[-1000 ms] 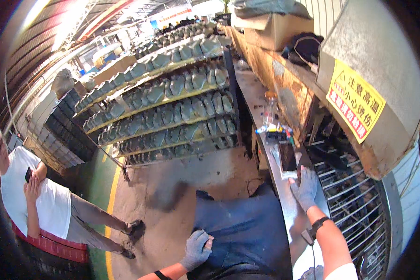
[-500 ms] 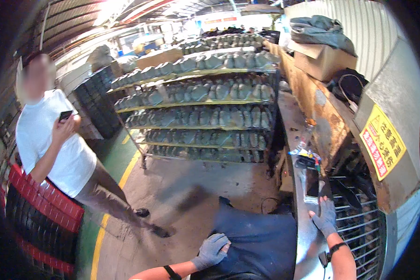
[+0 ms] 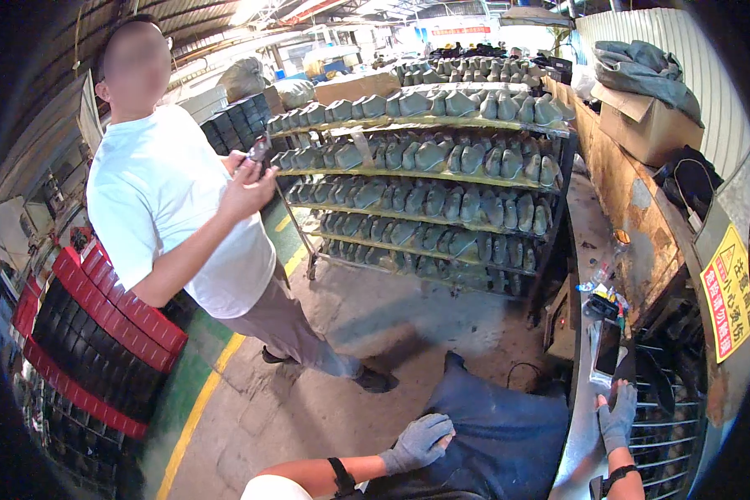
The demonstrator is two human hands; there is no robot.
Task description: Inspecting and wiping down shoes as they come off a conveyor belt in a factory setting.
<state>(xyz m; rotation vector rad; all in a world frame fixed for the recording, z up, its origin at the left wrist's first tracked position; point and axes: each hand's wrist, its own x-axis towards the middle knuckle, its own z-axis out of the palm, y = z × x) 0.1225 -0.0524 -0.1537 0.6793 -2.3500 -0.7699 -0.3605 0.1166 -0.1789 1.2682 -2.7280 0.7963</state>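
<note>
My left hand point(image 3: 422, 442), in a grey glove with bare fingertips, rests palm down on the dark blue apron point(image 3: 496, 433) over my lap. Its fingers are curled together and nothing shows in them. On the right, my right hand point(image 3: 617, 418), gloved the same way, lies on the edge of the metal ledge point(image 3: 577, 446) with its fingers apart. Just beyond its fingertips is a phone point(image 3: 607, 347) with a dark screen, lying on the ledge. Small items with coloured parts point(image 3: 602, 302) lie past the phone.
A person point(image 3: 171, 192) stands at the left, hands around a small dark object point(image 3: 259, 150). Ahead is a rack point(image 3: 425, 175) of grey shoe lasts. Red and black crates point(image 3: 112, 325) stack at left. Metal bars point(image 3: 667, 437) and a yellow warning sign point(image 3: 731, 292) are at right.
The view has turned left, so the scene sits farther right. The person has come nearer, and now has both hands together at the object. My hands stay in nearly the same places.
</note>
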